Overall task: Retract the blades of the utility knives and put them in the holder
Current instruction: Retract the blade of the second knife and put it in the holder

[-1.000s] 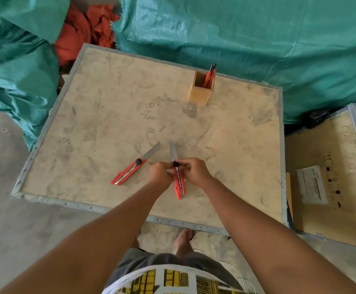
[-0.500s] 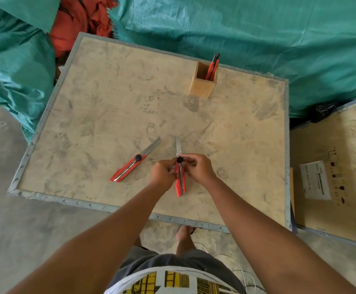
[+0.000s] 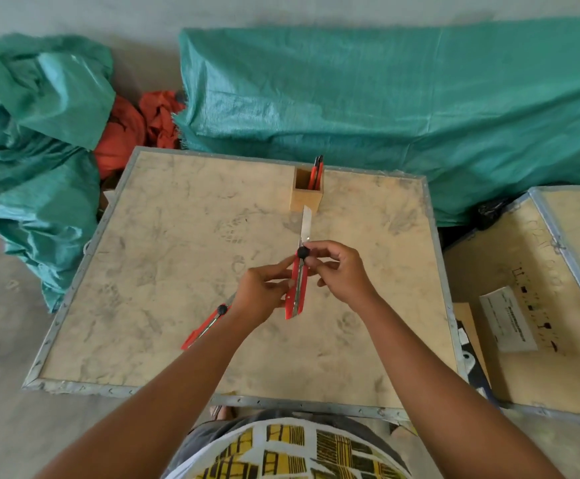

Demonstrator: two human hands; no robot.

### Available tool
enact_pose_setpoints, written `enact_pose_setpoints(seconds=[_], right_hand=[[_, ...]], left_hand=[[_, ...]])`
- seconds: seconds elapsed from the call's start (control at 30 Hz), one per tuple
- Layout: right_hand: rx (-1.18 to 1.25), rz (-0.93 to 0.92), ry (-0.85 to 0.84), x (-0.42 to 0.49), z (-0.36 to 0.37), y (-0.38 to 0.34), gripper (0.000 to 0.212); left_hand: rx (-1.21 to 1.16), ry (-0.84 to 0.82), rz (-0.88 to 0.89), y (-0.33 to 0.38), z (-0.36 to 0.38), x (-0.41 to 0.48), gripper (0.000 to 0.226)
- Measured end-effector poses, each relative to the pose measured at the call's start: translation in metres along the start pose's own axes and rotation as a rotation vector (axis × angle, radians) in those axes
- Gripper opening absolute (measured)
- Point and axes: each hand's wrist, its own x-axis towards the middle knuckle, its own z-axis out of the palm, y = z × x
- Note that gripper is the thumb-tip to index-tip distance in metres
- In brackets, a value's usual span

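A red utility knife (image 3: pixel 296 291) is held above the middle of the wooden crate top (image 3: pixel 164 257), its silver blade extended and pointing away from me. My left hand (image 3: pixel 260 294) grips its red body from the left. My right hand (image 3: pixel 339 273) pinches the black knob near the blade end. A second red utility knife (image 3: pixel 202 329) lies on the crate at the lower left, partly hidden by my left wrist. The wooden holder (image 3: pixel 305 198) stands at the far edge with red knives upright in it.
Green tarpaulin (image 3: pixel 402 108) covers bulky things behind and to the left of the crate. Orange cloth (image 3: pixel 136 129) shows between the tarps. Another wooden crate (image 3: pixel 537 299) with a paper label sits to the right. My foot shows below the near edge.
The knife has been lifted off the crate top by both hands and now hangs higher, blade toward the holder. The camera view has tilted upward.
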Motion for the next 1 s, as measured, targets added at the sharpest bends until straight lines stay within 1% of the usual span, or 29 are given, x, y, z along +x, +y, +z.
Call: enact_pose_setpoints(seconds=[0.13,0.27,0.47,0.6,0.8,1.0], right_hand=[[-0.028,-0.09,-0.011,0.006,-0.012,-0.022,0.034],[-0.056,-0.18,-0.024,0.01,-0.021,-0.04,0.029],[-0.127,-0.236,-0.074,0.008,-0.025,-0.047,0.029],[-0.179,-0.23,-0.111,0.002,-0.023,-0.048,0.027],[-0.177,-0.215,-0.134,-0.008,-0.018,-0.048,0.025],[-0.17,-0.253,-0.123,-0.011,-0.018,-0.053,0.033]], left_hand=[[-0.023,-0.016,0.059,0.024,-0.001,-0.003,0.046],[-0.029,-0.015,0.11,0.041,-0.003,-0.001,0.045],[-0.102,-0.006,0.127,0.058,-0.006,0.005,0.045],[-0.157,0.007,0.142,0.066,-0.011,0.007,0.047],[-0.2,0.008,0.172,0.075,-0.017,0.008,0.047],[-0.196,0.002,0.193,0.076,-0.014,0.006,0.046]])
